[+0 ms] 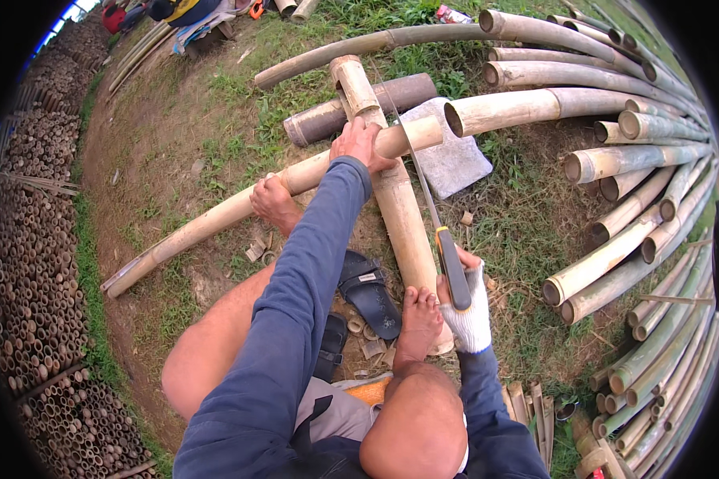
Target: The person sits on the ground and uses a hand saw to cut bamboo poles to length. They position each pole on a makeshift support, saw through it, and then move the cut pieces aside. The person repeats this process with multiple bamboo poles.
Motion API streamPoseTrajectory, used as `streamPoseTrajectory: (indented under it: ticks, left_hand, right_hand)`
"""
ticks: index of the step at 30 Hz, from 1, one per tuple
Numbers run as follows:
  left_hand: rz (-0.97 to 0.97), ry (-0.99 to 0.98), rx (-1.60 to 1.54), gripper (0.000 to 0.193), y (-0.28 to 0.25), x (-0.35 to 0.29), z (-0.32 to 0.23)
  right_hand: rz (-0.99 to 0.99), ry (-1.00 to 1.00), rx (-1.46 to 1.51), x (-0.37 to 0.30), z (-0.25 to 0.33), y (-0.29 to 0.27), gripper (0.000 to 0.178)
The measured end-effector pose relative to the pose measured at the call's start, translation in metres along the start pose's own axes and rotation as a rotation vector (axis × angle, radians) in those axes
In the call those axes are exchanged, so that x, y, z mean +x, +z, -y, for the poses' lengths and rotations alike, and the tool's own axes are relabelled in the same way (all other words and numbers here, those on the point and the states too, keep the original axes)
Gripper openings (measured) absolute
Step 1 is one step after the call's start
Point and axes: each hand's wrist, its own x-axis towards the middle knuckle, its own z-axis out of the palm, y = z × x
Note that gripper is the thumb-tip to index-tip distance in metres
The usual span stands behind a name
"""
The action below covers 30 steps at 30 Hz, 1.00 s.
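Note:
My bare left hand is wrapped round a pale bamboo pole close to its right end. My right hand, in a white knit glove, grips the grey and yellow handle of a handsaw. The saw's long thin blade crosses the pole just right of my left hand; how deep it sits I cannot tell. Underneath, a thick bamboo support with a notched top rests across a darker bamboo log. One bare foot presses on the pole, the other on the support's near end.
Long bamboo poles lie stacked along the right, their cut ends facing me. A flat pale stone lies behind the blade. Black sandals and small offcuts are on the ground. Bamboo bundles pile up at far left.

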Motion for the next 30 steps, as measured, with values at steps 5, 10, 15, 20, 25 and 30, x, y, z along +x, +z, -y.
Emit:
streamPoseTrajectory:
  ticks: [5, 10, 15, 20, 25, 30]
  left_hand:
    - [0.077, 0.010, 0.015, 0.088, -0.011, 0.000, 0.002]
    - [0.103, 0.020, -0.001, 0.087, -0.006, 0.006, 0.008]
    - [0.011, 0.000, -0.012, 0.083, -0.001, 0.001, 0.006]
    - [0.026, -0.014, -0.012, 0.082, -0.010, -0.007, 0.003]
    - [0.106, -0.016, -0.041, 0.084, -0.009, 0.003, 0.010]
    - [0.070, 0.018, -0.056, 0.080, 0.001, 0.001, 0.012]
  right_hand:
    - [0.034, -0.104, -0.030, 0.063, -0.038, 0.027, 0.051]
    - [-0.054, 0.563, 0.338, -0.136, -0.032, -0.044, 0.046]
    - [-0.057, -0.033, -0.092, -0.082, -0.010, -0.026, 0.056]
    - [0.068, -0.219, 0.011, 0.081, -0.033, 0.037, 0.052]
    - [0.076, 0.069, 0.024, -0.070, -0.066, -0.034, 0.051]
    - [0.042, -0.008, -0.058, -0.139, -0.046, -0.061, 0.046]
